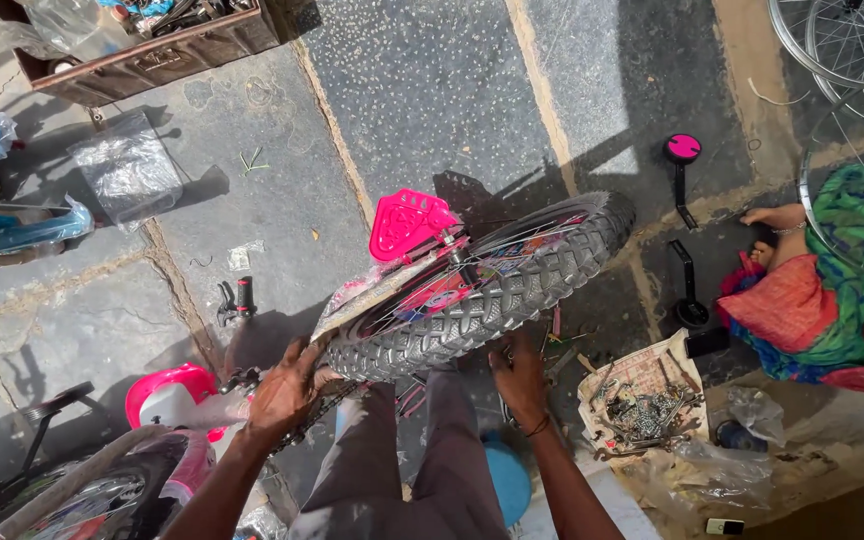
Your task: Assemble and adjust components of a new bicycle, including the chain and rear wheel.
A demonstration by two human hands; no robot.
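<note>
Both hands, left hand (287, 392) and right hand (519, 380), grip the knobby bike wheel (482, 290) over the lap, mid-fitting by the look; next likely needs steadying near pink guard (410, 222).

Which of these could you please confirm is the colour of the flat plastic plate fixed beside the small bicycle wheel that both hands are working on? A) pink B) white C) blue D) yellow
A: the plastic plate beside the tyre is bright pink.
</note>
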